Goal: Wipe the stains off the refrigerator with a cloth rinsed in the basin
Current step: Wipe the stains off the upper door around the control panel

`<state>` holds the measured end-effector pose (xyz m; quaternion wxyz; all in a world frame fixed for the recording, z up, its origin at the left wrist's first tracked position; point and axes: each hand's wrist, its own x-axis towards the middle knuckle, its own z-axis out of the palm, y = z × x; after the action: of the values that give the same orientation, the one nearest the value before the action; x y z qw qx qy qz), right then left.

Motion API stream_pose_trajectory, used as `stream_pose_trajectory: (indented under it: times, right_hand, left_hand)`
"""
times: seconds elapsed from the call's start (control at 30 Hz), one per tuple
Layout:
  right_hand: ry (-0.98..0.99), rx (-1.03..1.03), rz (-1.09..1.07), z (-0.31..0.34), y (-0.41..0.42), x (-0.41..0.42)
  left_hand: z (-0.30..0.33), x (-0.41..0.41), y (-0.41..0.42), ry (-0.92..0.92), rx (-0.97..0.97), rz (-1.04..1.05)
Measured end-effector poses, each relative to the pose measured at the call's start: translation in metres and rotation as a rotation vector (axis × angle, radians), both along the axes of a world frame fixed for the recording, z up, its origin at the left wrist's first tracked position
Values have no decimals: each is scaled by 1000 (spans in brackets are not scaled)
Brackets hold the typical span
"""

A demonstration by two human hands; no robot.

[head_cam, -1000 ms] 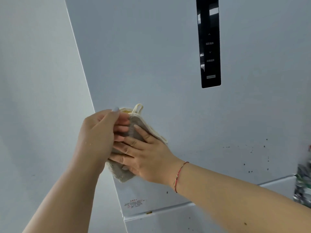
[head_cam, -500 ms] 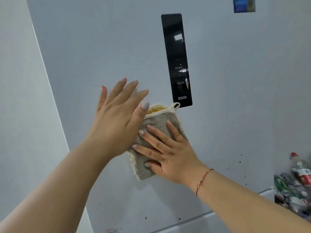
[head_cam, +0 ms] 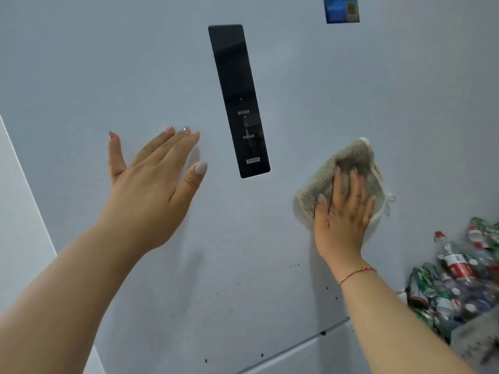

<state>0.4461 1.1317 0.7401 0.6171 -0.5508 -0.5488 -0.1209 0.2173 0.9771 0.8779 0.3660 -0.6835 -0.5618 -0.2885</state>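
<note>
1. The landmark here is the black control panel, a tall strip set into the grey refrigerator door; everything below is placed against it
2. Well left of the panel's lower half, the left hand is spread with straight fingers and holds nothing; whether its fingertips touch the door or hover just off it cannot be told
3. The door surface left of the panel and around that hand looks free of marks, so that part seems either wiped already or never dirty
4. Below the panel, down towards the seam of the lower door, dark specks dot the grey surface, some right on the seam; these stains are not yet wiped
5. Right of the panel's bottom end, the right hand lies flat with straight fingers on the cloth and presses it to the door; the grey cloth is bunched, with a pale edge and a loop at its right side
6. Below and right of the panel, under the right wrist, more specks remain, so the cloth has to come down to reach them
7. Far above and right of the panel a small blue magnet sits on the door, and well below and right a heap of plastic bottles lies past the door's edge
8. No basin is in view, so the rinsing cannot be judged; the wiping looks under way, with the lower speckled band left to do
</note>
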Motion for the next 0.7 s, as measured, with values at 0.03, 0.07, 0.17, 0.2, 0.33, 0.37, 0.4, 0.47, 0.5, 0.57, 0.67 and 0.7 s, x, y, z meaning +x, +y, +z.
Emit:
stream_pose_trajectory:
  times: [0.03, 0.07, 0.17, 0.2, 0.33, 0.37, 0.4, 0.47, 0.5, 0.57, 0.67, 0.7]
  right_hand:
    - [69, -30, -1, -7, -4, -10]
    - [128, -54, 2, -13, -10, -21]
    - [193, -67, 26, -26, -27, -60]
    - [174, -56, 37, -28, -33, -73]
    - [-122, 66, 123, -44, -62, -114]
    - [-239, 130, 151, -49, -67, -122]
    - [-356, 201, 173, -57, -69, -121]
    - [-564, 350, 221, -68, -64, -110]
    - [-661, 411, 234, -72, -58, -98]
    - [-829, 500, 239, -73, -44, -74]
    - [-957, 552, 188, -72, -25, -38]
    - [-961, 557, 171, -71, -20, -28]
  left_hand:
    - [0, 0, 0, 1, 8, -3]
    - [-1, 0, 1, 5, 13, -7]
    - [-3, -2, 2, 20, 23, -28]
    - [-4, -3, 2, 17, 26, -44]
    - [-8, 0, 3, -67, 63, -134]
    - [-9, 0, 2, -91, 77, -161]
    - [-12, 4, 4, -103, 84, -191]
    - [-15, 5, 9, -97, 100, -231]
    - [-17, 6, 14, -100, 105, -254]
    - [-20, 8, 21, -117, 110, -290]
    - [-23, 18, 29, -112, 116, -361]
    - [-25, 20, 29, -109, 117, -403]
